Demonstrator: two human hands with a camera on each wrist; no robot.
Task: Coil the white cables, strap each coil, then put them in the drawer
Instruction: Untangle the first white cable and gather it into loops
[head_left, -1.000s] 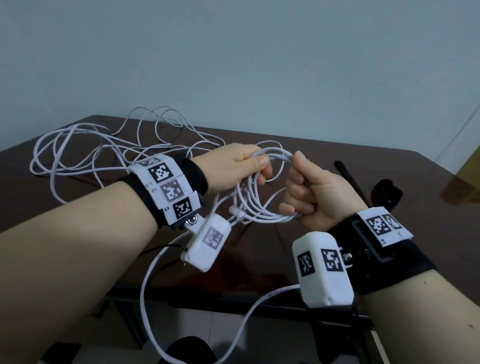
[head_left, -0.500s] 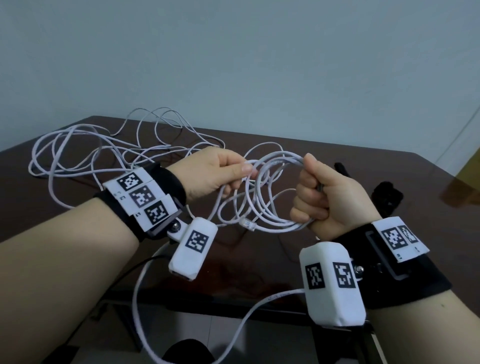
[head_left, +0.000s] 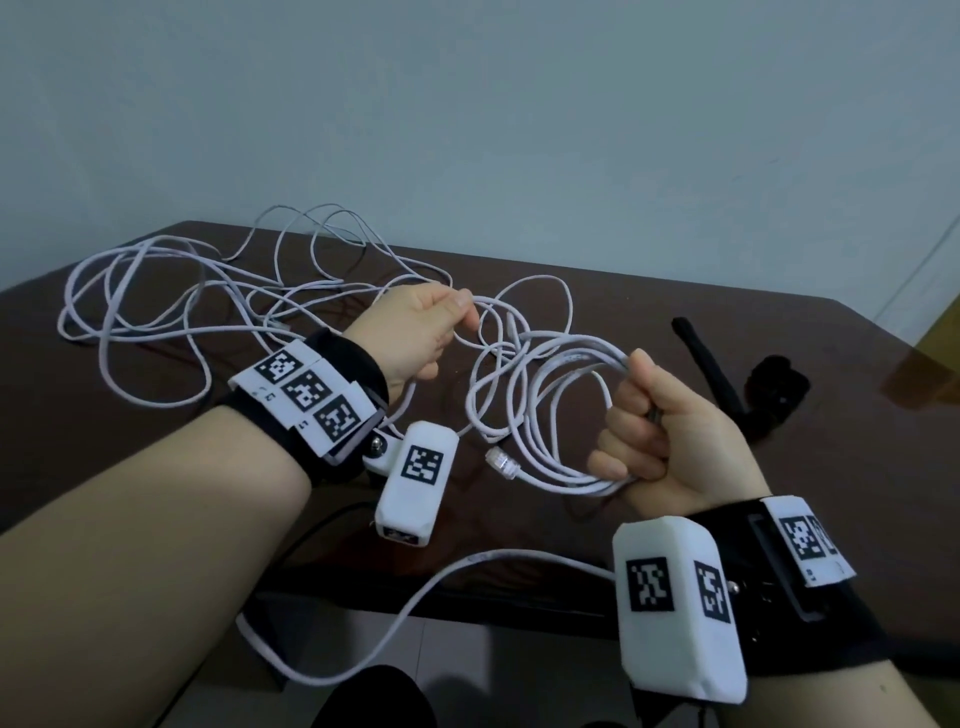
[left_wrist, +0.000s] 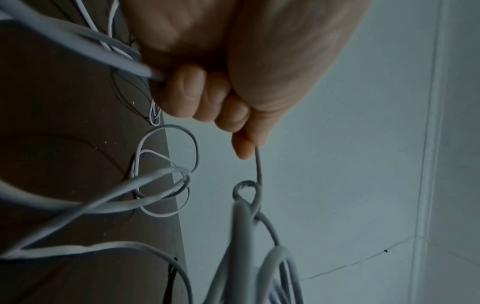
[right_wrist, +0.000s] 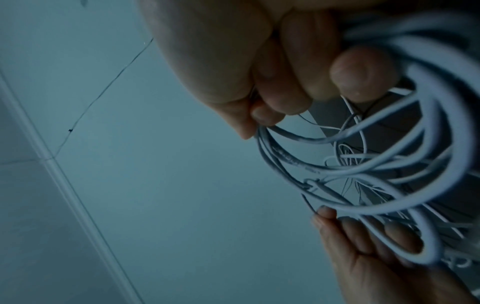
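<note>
My right hand (head_left: 639, 421) grips a coil of white cable (head_left: 550, 415) in its fist above the dark table (head_left: 649, 322); the coil's clear plug (head_left: 501, 464) hangs at its lower left. In the right wrist view the curled fingers (right_wrist: 291, 86) wrap several loops of the coil (right_wrist: 376, 168). My left hand (head_left: 421, 338) pinches a free strand of the same cable (head_left: 483, 312) to the left of the coil. The left wrist view has the fingertips (left_wrist: 244, 144) pinching that thin strand (left_wrist: 258, 164). More loose white cable (head_left: 171, 291) lies tangled on the table's far left.
A black strap (head_left: 706, 369) and a dark bundled object (head_left: 774, 384) lie on the table to the right of my right hand. A white lead (head_left: 415, 597) hangs below the table's front edge. A pale wall stands behind the table.
My hands have drawn apart: the left slid left and farther away along the strand, the right moved slightly right and lower with the coil. The coil's loops have spread wider.
</note>
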